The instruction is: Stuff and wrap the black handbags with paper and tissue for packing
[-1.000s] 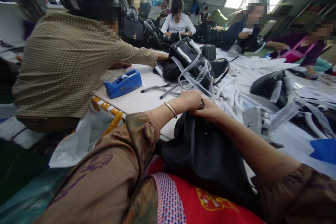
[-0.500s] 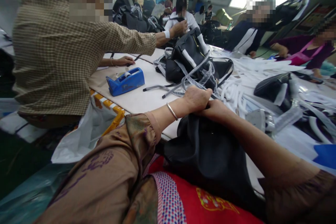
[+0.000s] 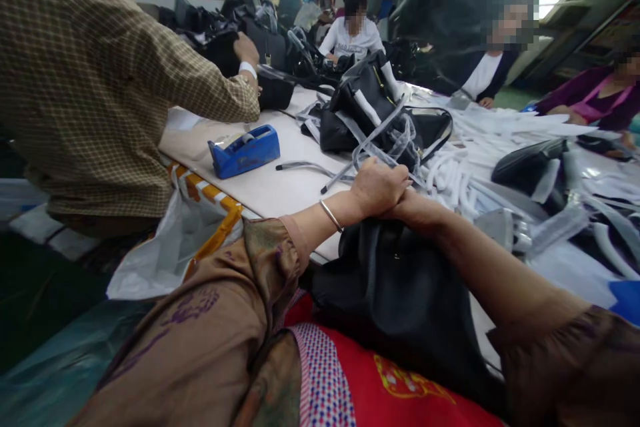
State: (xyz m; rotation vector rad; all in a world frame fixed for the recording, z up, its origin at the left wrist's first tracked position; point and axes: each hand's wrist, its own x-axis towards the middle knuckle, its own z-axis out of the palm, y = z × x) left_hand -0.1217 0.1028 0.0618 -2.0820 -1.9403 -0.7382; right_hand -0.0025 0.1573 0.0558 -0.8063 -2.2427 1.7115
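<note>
A black leather-look handbag [image 3: 400,287] rests in front of me at the table's edge, against my red apron [image 3: 390,373]. My left hand [image 3: 381,185], below a silver bangle, is closed at the bag's top. Close against it, my right hand [image 3: 417,208] is closed on the same upper part. The fingertips of both hands are mostly hidden. Just beyond them lies another black handbag [image 3: 363,103], its handles wrapped in white and its straps in clear plastic.
A blue tape dispenser [image 3: 245,152] stands on the table [image 3: 300,203] to the left. White strips [image 3: 500,123] and a wrapped bag [image 3: 530,167] cover the right side. A co-worker in a checked shirt [image 3: 90,100] is at left, near an open carton [image 3: 215,233].
The co-worker's arm at left has swung back towards the dark bags. A blurred black bag now shows raised at the back right. My hands have drawn closer together on the bag.
</note>
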